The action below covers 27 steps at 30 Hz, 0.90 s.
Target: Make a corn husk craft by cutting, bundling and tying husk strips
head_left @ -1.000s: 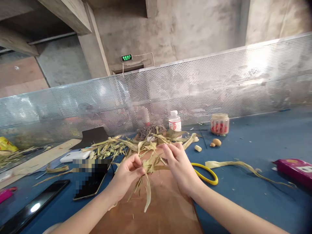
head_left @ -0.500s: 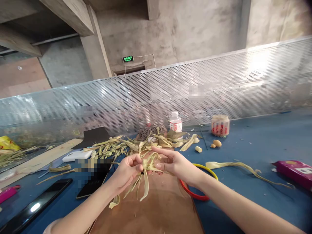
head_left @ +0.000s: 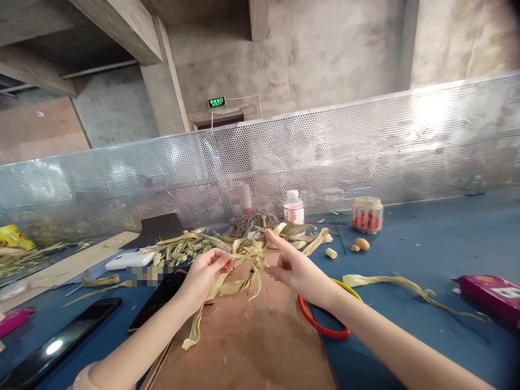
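Over a brown board (head_left: 260, 336), my left hand (head_left: 209, 273) pinches a pale dried corn husk strip between thumb and fingertips. The strip belongs to a tied-looking husk bundle (head_left: 255, 261) with a small dark spot at its middle and loose ends hanging down. To the right of the bundle, my right hand (head_left: 292, 265) has its index finger stretched out and its thumb apart from it, close beside the husk. Its other fingers are curled and partly hidden. One long husk piece (head_left: 194, 331) droops below my left hand onto the board.
Behind lie piled dried husks (head_left: 195, 244), a plastic bottle (head_left: 293, 208) and a jar (head_left: 367, 214). On the right are a red and yellow ring (head_left: 325, 329), a husk strip (head_left: 385, 280) and a purple packet (head_left: 489, 298). A phone (head_left: 60, 346) lies left.
My right hand's thumb and fingers have parted from the husk they were holding. My left hand keeps its pinch, a little farther left, and the bundle's strips hang differently.
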Motion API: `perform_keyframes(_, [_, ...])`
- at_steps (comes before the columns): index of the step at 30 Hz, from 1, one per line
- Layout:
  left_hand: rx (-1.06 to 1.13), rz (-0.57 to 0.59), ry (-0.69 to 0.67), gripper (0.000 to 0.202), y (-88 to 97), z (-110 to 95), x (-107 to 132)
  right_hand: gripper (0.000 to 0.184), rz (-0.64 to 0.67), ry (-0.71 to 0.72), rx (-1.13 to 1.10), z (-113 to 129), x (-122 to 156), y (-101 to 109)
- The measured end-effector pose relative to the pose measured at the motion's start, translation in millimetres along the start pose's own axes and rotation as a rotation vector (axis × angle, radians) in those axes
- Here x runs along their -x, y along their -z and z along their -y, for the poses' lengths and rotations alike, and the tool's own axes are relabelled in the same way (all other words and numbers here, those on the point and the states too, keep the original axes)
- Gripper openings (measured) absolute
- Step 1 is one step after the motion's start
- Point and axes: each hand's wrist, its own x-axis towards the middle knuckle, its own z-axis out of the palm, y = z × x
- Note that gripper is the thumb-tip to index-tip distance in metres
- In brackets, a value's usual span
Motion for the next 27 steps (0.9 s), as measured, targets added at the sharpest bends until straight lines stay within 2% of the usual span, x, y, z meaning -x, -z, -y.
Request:
perform_keyframes(9, [-0.172,-0.021,-0.042,0.026,5.9,-7,-4,0.076,-0.046,0.098,0.2,-6,-2,3])
perform_keyframes(18, [-0.22,-0.126,-0.085,0.029,10.8,-8,-9,0.082,-0.094,0.174,0.304,-14,-5,1])
perform_keyframes(23, [-0.248,-0.204,-0.076,0.031,12.6,-7,-11,0.086,-0.078,0.165,0.293,-8,-2,-3])
perform_keyframes(27, [-0.342,-0.176,-0.076,0.031,9.9,-6,-9,0.087,-0.058,0.159,0.226,-5,1,-10])
